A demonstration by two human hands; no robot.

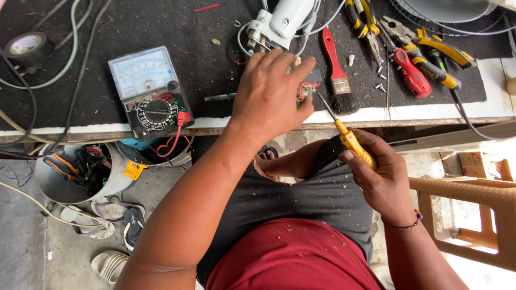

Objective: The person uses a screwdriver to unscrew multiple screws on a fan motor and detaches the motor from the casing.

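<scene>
My left hand (271,91) rests on the dark bench mat, fingers closed over a small electrical part (306,90) with red wires. My right hand (379,174) grips a yellow-handled screwdriver (349,140), its thin blade pointing up-left so the tip touches the small part. Just beyond my left hand lies a white fan housing (279,24) with grey cables. Most of the small part is hidden under my fingers.
An analog multimeter (150,91) with red leads lies left at the bench edge. A red-handled brush (336,70), pliers (363,21), and cutters (430,48) lie right. A tape roll (27,45) is far left. A bucket of tools (80,172) and sandals (102,220) sit below; a plastic chair (467,215) is right.
</scene>
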